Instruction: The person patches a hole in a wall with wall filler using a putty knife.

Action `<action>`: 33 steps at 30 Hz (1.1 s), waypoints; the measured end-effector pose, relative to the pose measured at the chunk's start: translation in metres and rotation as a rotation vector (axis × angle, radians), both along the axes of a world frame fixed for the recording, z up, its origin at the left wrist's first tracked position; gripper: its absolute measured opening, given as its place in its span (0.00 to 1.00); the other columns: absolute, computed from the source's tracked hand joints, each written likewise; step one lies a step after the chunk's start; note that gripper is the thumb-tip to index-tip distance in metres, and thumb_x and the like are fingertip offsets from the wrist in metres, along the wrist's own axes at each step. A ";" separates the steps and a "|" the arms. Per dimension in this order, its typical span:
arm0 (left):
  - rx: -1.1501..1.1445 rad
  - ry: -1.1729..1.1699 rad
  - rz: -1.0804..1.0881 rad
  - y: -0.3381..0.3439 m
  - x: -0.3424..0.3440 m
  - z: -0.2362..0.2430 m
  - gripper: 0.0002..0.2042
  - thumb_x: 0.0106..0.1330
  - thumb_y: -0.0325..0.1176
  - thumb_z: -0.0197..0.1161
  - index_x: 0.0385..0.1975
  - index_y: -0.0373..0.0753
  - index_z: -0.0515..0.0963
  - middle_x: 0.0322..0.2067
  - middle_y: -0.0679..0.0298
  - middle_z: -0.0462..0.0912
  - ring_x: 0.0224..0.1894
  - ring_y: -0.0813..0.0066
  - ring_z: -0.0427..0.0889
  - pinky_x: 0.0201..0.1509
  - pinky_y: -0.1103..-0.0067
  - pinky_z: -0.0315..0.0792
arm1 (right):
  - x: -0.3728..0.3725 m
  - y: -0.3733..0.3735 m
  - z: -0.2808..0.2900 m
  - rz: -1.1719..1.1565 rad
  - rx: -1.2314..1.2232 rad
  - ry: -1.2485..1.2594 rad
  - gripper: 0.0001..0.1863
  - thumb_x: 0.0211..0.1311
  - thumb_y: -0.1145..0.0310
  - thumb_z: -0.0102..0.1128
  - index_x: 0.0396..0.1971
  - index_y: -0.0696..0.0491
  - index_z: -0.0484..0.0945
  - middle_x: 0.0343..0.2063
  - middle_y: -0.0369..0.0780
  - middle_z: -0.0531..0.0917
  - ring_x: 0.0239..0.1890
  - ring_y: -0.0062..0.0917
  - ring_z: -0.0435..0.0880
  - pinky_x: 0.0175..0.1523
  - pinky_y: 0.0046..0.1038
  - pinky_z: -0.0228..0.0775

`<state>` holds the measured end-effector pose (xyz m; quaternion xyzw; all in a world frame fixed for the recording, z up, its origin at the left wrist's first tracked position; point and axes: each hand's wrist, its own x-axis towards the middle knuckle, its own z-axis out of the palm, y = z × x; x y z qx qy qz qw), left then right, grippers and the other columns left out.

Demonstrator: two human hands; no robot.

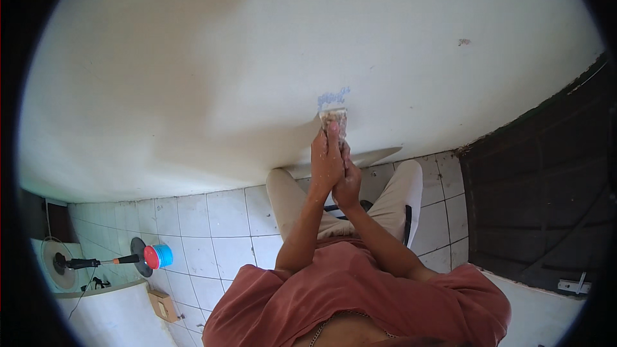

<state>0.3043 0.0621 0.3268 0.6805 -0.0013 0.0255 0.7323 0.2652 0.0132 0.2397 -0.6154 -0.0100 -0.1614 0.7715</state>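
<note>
A scraper [333, 116] with a broad, stained blade has its edge against the pale wall [244, 58], just under a small patch of bluish exposed paint [332, 98]. My left hand [326, 157] is closed on it, with the thumb laid along the blade. Just below, my right hand [348, 186] wraps round the lower part, where the handle is mostly hidden by the fingers. Whitish specks dot my hands and left forearm.
My bent knees are close to the wall, over a white tiled floor [215, 218]. A dark door [540, 173] stands at the right. On the left are a standing fan [61, 261], a red and blue container [159, 256] and a cardboard box [164, 306].
</note>
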 end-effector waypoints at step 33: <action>-0.104 0.053 -0.019 0.002 0.000 -0.004 0.20 0.71 0.48 0.42 0.24 0.38 0.64 0.09 0.67 0.64 0.10 0.81 0.64 0.13 0.84 0.58 | -0.002 0.001 -0.015 -0.048 -0.075 0.081 0.18 0.66 0.63 0.49 0.44 0.66 0.72 0.38 0.37 0.78 0.39 0.15 0.74 0.46 0.19 0.66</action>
